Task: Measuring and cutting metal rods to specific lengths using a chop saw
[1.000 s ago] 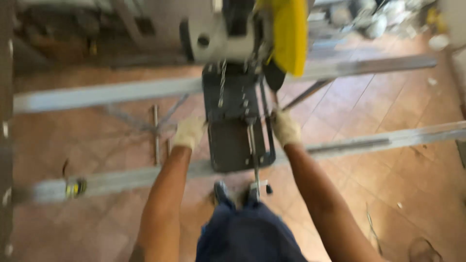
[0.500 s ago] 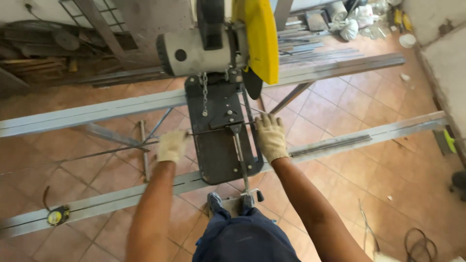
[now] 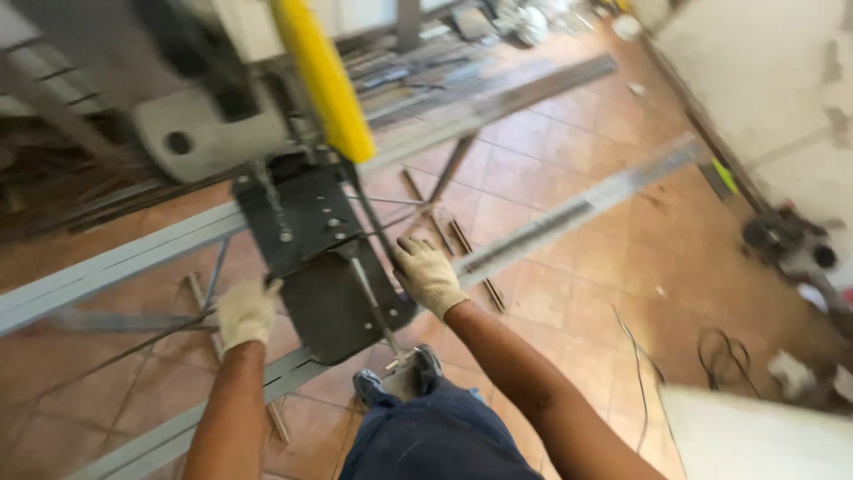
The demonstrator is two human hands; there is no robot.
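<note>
Head view: my gloved left hand (image 3: 246, 311) grasps the left edge of the chop saw's black base plate (image 3: 333, 293) and my right hand (image 3: 428, 276) grasps its right edge. The yellow blade guard (image 3: 327, 80) stands at twelve o'clock, and a long metal rail (image 3: 569, 209) runs off toward two o'clock over the tiled floor (image 3: 577, 302).

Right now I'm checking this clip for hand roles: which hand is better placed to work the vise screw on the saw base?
Probably the right hand: its gloved fingers already lie against the long vise screw on the dark saw base. The left hand sits at the base's left edge, further from the screw.
</note>
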